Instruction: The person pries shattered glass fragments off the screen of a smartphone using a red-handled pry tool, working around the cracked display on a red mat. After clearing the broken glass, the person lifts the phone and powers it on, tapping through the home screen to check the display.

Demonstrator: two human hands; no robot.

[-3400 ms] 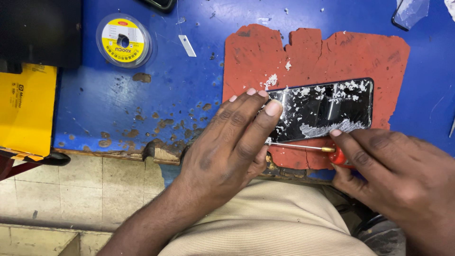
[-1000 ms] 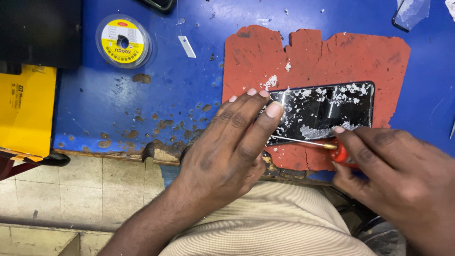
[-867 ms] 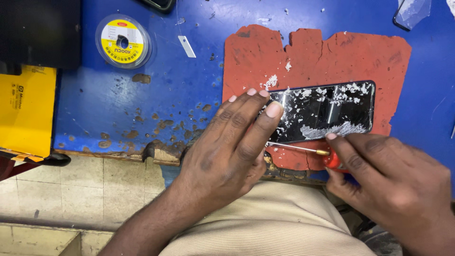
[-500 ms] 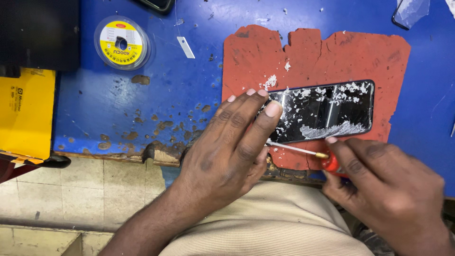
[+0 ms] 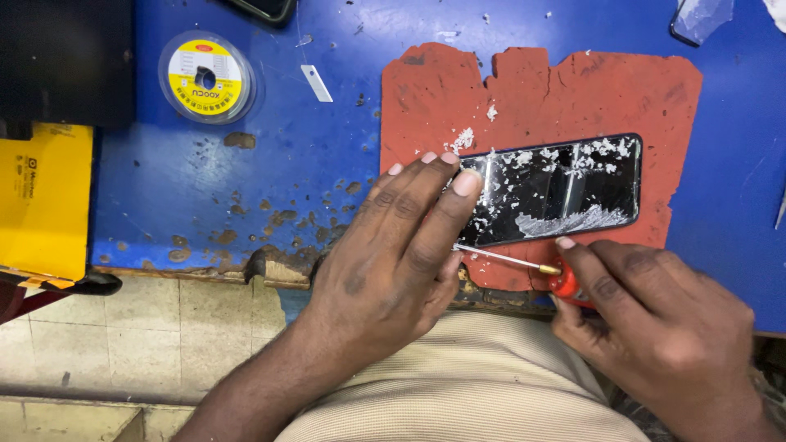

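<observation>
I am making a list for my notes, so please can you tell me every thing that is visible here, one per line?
phone: one, black, cracked screen with white flakes, lying on the mat
mat: one, red, ragged edges, on the table
table: one, blue, chipped near front edge
screwdriver: one, thin metal shaft, red handle, below the phone
spool: one, yellow label in clear case, upper left
yellow box: one, left edge
white strip: one, small, right of spool
left hand: fingers flat on the phone's left end
right hand: grip on the screwdriver handle
</observation>
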